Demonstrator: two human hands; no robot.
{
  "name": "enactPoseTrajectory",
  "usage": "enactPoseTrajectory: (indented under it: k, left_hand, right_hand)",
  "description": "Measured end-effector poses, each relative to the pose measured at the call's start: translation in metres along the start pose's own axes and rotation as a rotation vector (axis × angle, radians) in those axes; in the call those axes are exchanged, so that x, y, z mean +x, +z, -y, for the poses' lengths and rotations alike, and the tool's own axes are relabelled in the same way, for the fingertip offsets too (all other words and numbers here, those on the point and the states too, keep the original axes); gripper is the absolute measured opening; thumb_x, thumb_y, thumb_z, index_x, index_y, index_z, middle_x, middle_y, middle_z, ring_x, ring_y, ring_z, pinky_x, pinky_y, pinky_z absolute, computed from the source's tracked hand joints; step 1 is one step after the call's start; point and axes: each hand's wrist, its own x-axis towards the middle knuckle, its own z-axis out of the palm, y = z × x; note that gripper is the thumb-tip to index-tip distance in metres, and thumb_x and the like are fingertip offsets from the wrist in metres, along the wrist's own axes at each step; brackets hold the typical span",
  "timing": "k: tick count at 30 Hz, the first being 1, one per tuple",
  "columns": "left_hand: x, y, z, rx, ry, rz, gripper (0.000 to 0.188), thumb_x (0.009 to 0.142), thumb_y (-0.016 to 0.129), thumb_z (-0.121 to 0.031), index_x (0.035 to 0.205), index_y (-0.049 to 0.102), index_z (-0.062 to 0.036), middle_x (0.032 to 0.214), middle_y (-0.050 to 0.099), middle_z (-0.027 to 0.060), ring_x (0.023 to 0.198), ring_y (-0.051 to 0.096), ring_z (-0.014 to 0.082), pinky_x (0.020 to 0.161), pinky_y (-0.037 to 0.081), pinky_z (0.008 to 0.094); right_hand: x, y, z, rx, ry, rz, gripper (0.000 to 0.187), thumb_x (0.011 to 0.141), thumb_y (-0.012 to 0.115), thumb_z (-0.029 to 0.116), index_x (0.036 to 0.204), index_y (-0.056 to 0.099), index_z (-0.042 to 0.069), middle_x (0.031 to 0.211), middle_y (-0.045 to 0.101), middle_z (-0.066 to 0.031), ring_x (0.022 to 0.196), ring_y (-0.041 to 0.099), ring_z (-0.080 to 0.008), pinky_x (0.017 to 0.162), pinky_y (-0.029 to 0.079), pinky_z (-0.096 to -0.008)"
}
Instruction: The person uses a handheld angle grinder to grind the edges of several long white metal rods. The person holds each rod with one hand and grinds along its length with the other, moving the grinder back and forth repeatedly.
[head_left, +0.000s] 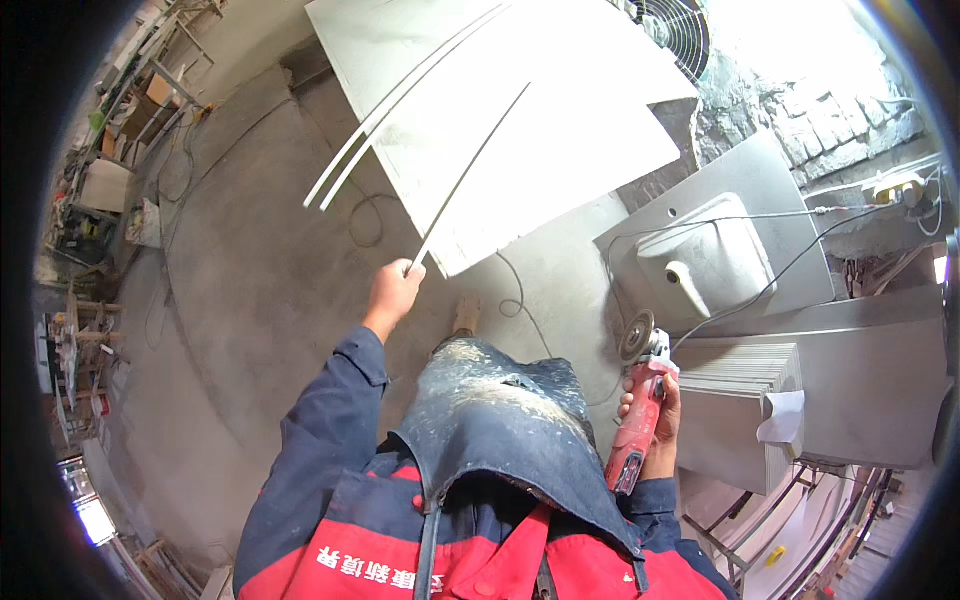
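My left hand (pixel 394 292) is closed round the near end of a long thin strip (pixel 460 185), which reaches up over a big white slab (pixel 510 130). Two more pale strips (pixel 375 130) lie side by side across the slab's left edge, their near ends sticking out past it. In my right hand (pixel 660 420) is a red angle grinder (pixel 640 415), held by its body with the disc (pixel 637 336) pointing away from me. Whether the disc turns cannot be seen. A dark cord runs from near the grinder toward the right wall.
To the right lies a grey panel with a white basin (pixel 705 255). A stack of pale slabs (pixel 735 385) stands nearer, paper hanging at its corner. A round fan (pixel 675 35) is at the back right. Cables (pixel 515 300) trail over the dusty floor; cluttered shelving (pixel 110 180) lines the left.
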Motion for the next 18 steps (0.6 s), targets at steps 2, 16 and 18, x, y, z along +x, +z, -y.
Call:
enactPoseTrajectory:
  k: [2,16,18]
  left_hand:
    - [0.005,0.005,-0.004,0.272,0.262,-0.139,0.031,0.102,0.066,-0.03,0.095,0.07,-0.0003,0.078,0.071,0.0197,0.069,0.068,0.0399,0.062,0.051,0.0463]
    - [0.058,-0.045,-0.047,0.365,0.263,0.425,0.032,0.101,0.066,-0.036,0.098,0.072,-0.0057,0.091,0.073,0.0222,0.09,0.069,0.0459,0.075,0.053,0.0545]
    - [0.065,-0.048,-0.05,0.366,0.266,0.454,0.031,0.101,0.065,-0.035,0.096,0.071,-0.0045,0.091,0.072,0.023,0.09,0.068,0.0467,0.074,0.052,0.0547]
  right_hand:
    - [0.012,0.011,0.009,-0.014,-0.034,-0.01,0.067,0.099,0.071,0.049,0.142,0.055,0.0,0.114,0.067,-0.02,0.091,0.072,-0.032,0.077,0.065,-0.0458]
    - [0.151,0.185,-0.023,-1.64,-0.543,-0.413,0.082,0.075,0.092,0.029,0.144,0.052,0.008,0.112,0.075,-0.0175,0.101,0.076,-0.0259,0.092,0.059,-0.039]
    - [0.171,0.203,-0.035,-1.754,-0.407,-0.392,0.084,0.074,0.092,0.032,0.145,0.052,0.01,0.111,0.076,-0.0188,0.1,0.077,-0.0297,0.092,0.06,-0.0394]
